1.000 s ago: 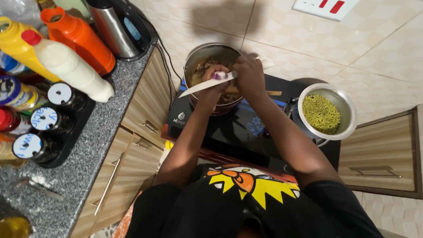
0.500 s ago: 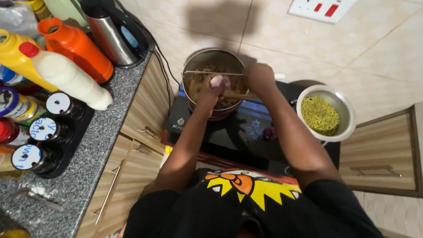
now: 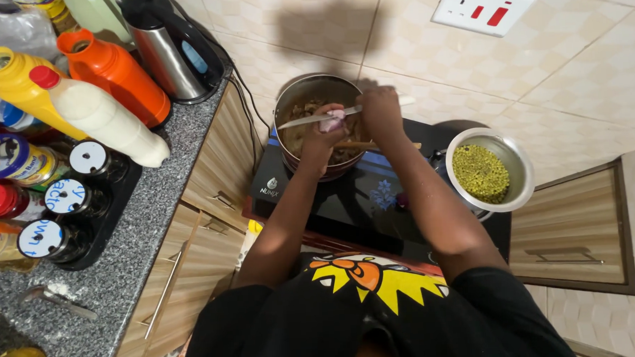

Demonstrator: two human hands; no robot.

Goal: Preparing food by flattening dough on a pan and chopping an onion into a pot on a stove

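- Knife (image 3: 308,118) work over the pot (image 3: 313,94) is the step in hand: the right hand (image 3: 380,113) has its fingers closed round the handle, the pale blade lying level and reaching left across the pot's mouth
- Left hand (image 3: 324,132) pinches a small pinkish piece (image 3: 332,122) just under the blade, fingers narrow around it
- To do this well, I judge the blade should draw away from the left fingertips, with short strokes, and both hands should stay over the middle of the pot so the bits drop inside, not onto the black cooktop (image 3: 360,198)
- Steam and the hot rim are the risk; wrists are best kept above the rim
- Pot sits at the cooktop's far left corner, steel outside, brownish food within, a wooden spoon (image 3: 373,145) resting across it
- Steel bowl of green peas (image 3: 480,171) sits at the cooktop's right edge, apart from the pot
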